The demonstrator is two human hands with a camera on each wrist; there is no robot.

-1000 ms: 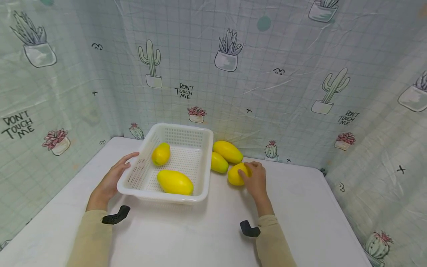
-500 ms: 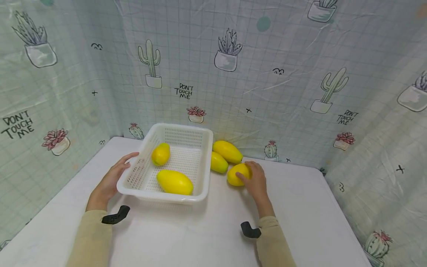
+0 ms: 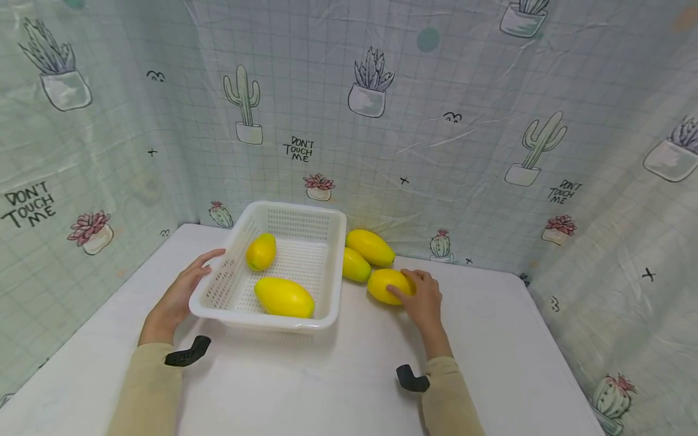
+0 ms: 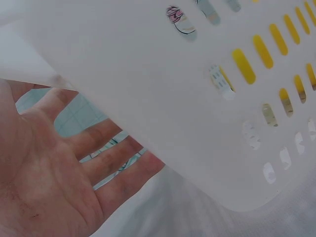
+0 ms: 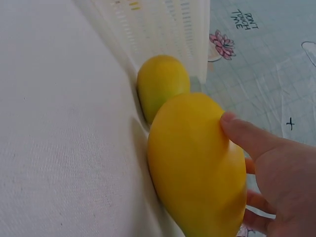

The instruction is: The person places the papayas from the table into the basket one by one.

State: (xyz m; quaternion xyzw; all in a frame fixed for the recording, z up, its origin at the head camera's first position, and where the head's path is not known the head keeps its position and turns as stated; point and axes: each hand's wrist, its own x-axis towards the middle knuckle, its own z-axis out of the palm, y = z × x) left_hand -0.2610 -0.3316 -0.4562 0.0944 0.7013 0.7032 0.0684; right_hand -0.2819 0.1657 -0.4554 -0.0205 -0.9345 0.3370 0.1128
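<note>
In the head view, my right hand [image 3: 424, 301] holds a yellow mango [image 3: 386, 286] on the white table, thumb on the near side and fingers over the far side. The right wrist view shows the thumb pressed on this mango [image 5: 192, 163], with the other fingers partly hidden behind it. My left hand [image 3: 177, 297] rests against the left side of a white perforated basket [image 3: 340, 266], its fingers spread and fairly straight. Two mangoes, a smaller one [image 3: 261, 252] and a larger one [image 3: 283, 297], lie inside the basket.
Two more mangoes, one at the back [image 3: 371, 247] and one partly behind the basket's rim [image 3: 356, 265], lie right of the basket. A cactus-print curtain [image 3: 403, 145] hangs behind the table [image 3: 305, 387]. Black wrist devices sit at both sleeves.
The mango at my right hand has turned and now lies more sideways. My right hand has shifted slightly right. The left hand and basket stay in place.
</note>
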